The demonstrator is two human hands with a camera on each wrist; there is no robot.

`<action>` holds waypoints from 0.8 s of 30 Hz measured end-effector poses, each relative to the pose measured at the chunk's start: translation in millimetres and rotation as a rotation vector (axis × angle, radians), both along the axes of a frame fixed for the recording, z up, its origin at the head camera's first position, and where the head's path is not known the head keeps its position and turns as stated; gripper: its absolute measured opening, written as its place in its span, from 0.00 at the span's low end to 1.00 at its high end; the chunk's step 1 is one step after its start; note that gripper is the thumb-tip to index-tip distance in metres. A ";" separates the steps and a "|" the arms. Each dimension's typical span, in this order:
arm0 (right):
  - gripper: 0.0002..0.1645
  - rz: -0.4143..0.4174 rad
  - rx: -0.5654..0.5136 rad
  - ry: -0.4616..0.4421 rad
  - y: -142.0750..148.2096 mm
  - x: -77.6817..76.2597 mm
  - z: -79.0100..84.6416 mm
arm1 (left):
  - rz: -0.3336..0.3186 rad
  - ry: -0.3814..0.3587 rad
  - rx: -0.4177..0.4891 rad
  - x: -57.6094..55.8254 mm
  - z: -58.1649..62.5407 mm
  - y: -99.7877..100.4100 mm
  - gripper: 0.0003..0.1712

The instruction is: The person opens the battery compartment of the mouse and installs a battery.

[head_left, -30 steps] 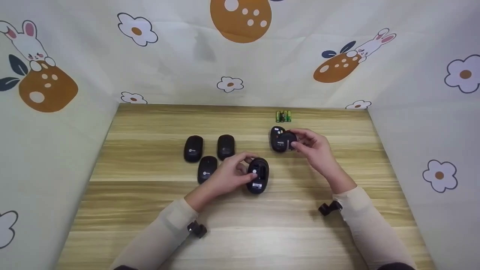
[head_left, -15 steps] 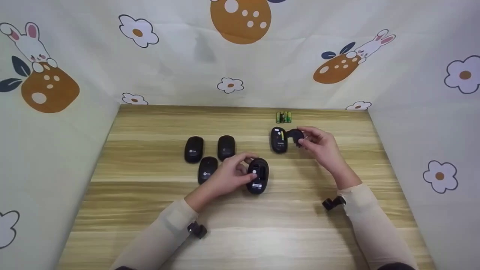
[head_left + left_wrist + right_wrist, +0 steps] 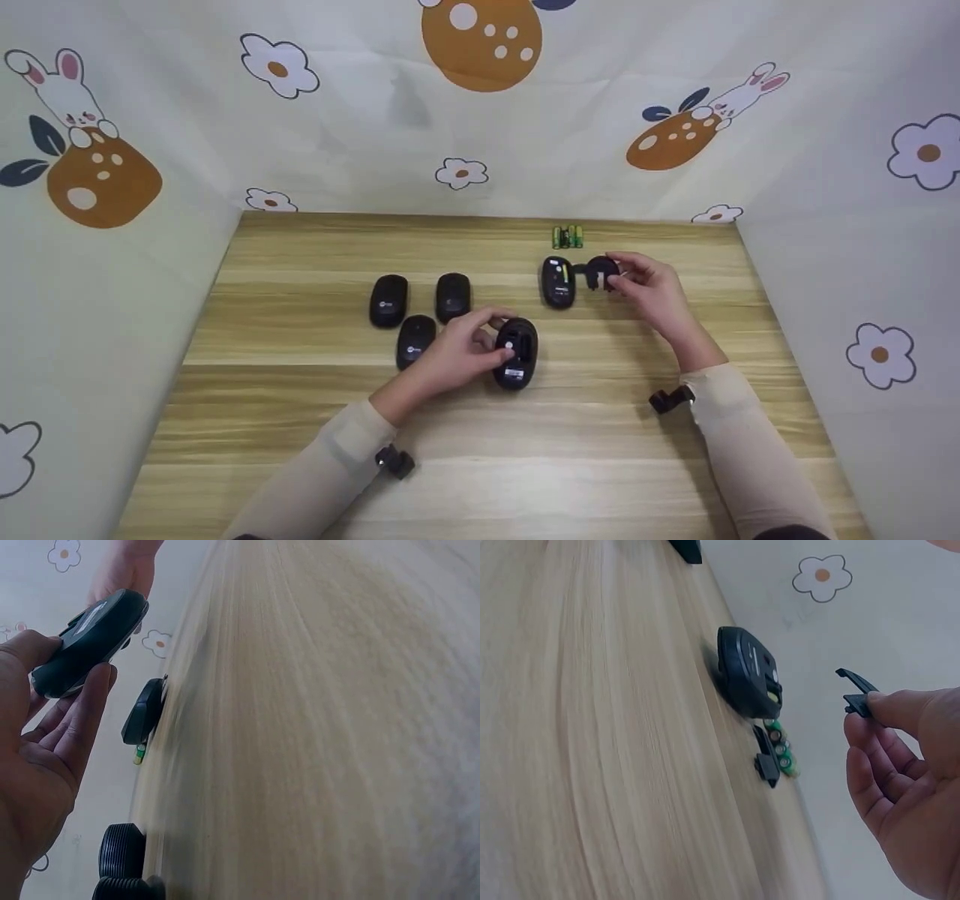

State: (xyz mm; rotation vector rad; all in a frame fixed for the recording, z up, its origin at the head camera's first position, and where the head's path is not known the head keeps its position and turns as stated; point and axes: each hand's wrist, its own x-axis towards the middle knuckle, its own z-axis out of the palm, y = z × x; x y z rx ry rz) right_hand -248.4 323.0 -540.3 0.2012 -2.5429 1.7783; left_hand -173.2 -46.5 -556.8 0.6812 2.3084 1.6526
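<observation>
My left hand (image 3: 461, 352) holds a black computer mouse (image 3: 525, 371) above the table, underside up, with its battery compartment uncovered and dark inside. My right hand (image 3: 656, 289) pinches a small black battery cover (image 3: 602, 268) by its edge; the right wrist view has this cover (image 3: 860, 703) between thumb and fingers, off the table. Left of it, a second upturned mouse (image 3: 558, 283) lies on the wood with a yellow-green battery (image 3: 565, 273) in its uncovered compartment. Another dark battery cover (image 3: 766, 757) rests on the table beside that mouse.
Several green batteries (image 3: 568, 237) stand in a row near the back edge of the wooden table (image 3: 315, 405). Three black mice lie top side up on the left: one far left (image 3: 388, 301), one behind (image 3: 453, 294), one partly behind my left hand (image 3: 415, 337). Printed cloth surrounds the table.
My right hand has moved to the right with the battery cover, away from above the lying mouse, whose underside now shows fully. The left hand and its mouse have stayed in place.
</observation>
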 end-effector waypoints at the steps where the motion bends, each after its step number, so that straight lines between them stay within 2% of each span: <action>1: 0.25 -0.003 0.003 -0.005 1.0 -0.8 -0.6 | 0.000 0.000 0.002 0.0 -0.2 -0.1 0.33; 16: 0.25 -0.012 -0.038 -0.016 13.6 -11.5 -13.9 | -0.006 -0.009 0.015 1.1 1.1 -1.2 0.32; 24: 0.25 -0.047 -0.020 -0.036 20.0 -18.0 -21.0 | -0.010 -0.006 0.021 0.9 2.5 -0.6 0.33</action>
